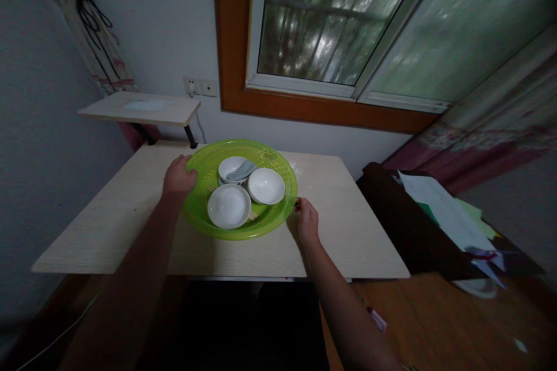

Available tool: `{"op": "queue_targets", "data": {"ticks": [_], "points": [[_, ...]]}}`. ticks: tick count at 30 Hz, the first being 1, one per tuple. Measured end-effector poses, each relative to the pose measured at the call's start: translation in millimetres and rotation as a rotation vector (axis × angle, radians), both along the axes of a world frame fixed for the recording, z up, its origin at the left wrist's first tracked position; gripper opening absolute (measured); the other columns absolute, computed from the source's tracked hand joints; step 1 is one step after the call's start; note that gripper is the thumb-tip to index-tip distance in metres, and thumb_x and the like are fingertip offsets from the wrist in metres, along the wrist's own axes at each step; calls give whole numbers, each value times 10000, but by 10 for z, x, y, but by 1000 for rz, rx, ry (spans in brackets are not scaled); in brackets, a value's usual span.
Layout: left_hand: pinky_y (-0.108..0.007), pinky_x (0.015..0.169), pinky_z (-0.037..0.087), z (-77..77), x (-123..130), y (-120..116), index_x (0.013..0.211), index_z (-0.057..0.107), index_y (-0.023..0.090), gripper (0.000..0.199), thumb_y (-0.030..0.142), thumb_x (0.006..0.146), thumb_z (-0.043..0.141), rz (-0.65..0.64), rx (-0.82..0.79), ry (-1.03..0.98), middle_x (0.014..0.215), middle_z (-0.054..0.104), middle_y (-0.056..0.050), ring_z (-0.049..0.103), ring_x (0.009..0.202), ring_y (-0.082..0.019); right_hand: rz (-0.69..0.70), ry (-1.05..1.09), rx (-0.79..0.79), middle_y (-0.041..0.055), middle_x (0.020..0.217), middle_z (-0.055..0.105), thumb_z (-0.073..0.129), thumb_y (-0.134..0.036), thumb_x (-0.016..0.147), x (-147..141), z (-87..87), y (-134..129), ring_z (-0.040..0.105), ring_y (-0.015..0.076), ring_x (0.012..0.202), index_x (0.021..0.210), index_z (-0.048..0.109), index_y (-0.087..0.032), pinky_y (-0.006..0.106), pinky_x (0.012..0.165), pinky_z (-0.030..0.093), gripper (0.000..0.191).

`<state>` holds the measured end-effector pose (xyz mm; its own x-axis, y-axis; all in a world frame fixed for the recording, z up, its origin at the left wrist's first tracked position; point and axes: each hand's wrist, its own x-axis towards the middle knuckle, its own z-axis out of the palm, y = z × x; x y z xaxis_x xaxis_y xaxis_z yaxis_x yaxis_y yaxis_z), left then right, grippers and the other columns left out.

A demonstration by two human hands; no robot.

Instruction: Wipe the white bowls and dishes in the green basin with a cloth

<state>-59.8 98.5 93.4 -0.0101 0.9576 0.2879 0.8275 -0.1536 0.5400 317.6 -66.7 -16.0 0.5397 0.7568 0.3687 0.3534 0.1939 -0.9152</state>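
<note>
Holding the green basin (198, 214) by its rim, I have it above the pale table (357, 232), between my two hands; whether its base touches the wood, I cannot tell. In it sit white bowls: a front one (228, 207), a right one (266, 186) and a rear one (230, 166), with a grey cloth (242, 170) draped over the rear one's edge. Light wooden tips (212, 188) poke out beside the front bowl. My left hand (177, 178) grips the left rim, thumb on the inner side; my right hand (308, 220) has its fingers closed in at the right rim, their undersides hidden. Beyond the basin, to the left, a raised shelf (100, 105) bears a white sheet (144, 105). Behind are wall sockets (200, 87) and a window (322, 29); off the table's right side, papers (448, 214) lie on something dark brown.
</note>
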Motion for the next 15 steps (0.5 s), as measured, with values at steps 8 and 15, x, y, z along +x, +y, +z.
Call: {"op": "queue_targets", "data": {"ticks": [8, 15], "points": [[-476, 1211, 591, -56, 12, -30, 1654, 592, 194, 834, 70, 836, 703, 95, -230, -756, 1686, 623, -200, 676, 1491, -343, -95, 21, 145, 56, 869, 772, 616, -661, 1038, 405, 492, 54, 635, 191, 725, 862, 780, -212, 343, 707, 519, 509], [-380, 866, 696, -85, 40, -85, 1444, 695, 141, 723, 23, 732, 734, 1, -439, -988, 1215, 844, -129, 836, 1007, -284, 214, -463, 163, 78, 1019, 837, 712, -490, 1051, 322, 1204, 604, 746, 232, 903, 995, 844, -249, 384, 845, 610, 279]]}}
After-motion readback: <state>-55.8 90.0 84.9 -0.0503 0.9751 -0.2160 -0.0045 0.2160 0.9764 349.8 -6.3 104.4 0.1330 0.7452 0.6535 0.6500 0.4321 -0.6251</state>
